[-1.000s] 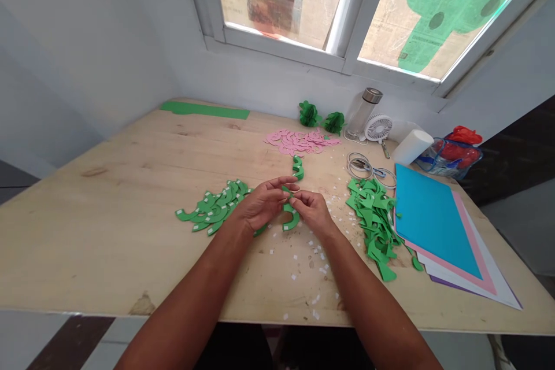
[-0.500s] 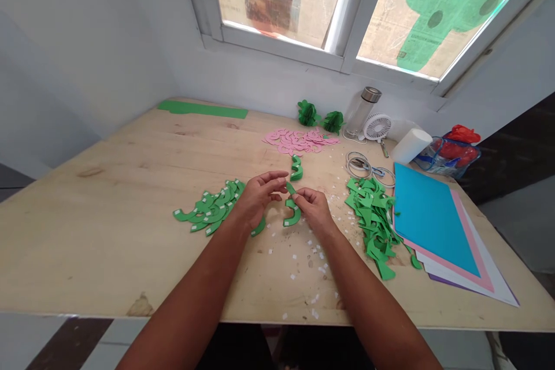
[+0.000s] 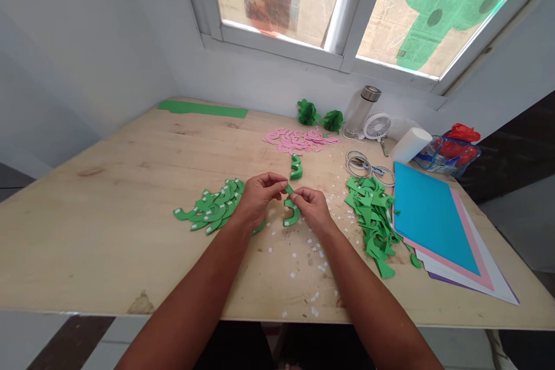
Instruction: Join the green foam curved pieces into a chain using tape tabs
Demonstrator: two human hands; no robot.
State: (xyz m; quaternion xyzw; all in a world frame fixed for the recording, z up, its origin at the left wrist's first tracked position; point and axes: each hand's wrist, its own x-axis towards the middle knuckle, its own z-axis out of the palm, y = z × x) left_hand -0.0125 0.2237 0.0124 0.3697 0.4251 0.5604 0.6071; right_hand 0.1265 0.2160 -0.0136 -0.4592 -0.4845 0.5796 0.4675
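A curved green paper piece [image 3: 292, 217] with small white squares hangs between my hands above the table. My right hand [image 3: 313, 207] pinches its upper part between thumb and forefinger. The thumb and forefinger of my left hand [image 3: 262, 193] close on its top end; the exact contact is too small to make out. Left of my left hand lies a spread pile of similar green paper pieces [image 3: 212, 207] bearing white squares. Just beyond my hands sits a small stack of green scalloped pieces [image 3: 296, 167].
Pink paper cutouts [image 3: 299, 140] and two green folded paper shapes [image 3: 307, 113] lie toward the wall. Green scraps [image 3: 373, 214], scissors [image 3: 377, 171] and coloured sheets [image 3: 433, 214] are at right. Behind them stand a bottle [image 3: 363, 110], a fan [image 3: 377, 126] and a white roll [image 3: 411, 145]. White bits litter the front.
My left thumb and fingers have drawn together at the top end of the green piece. My right hand keeps its pinch nearly in place.
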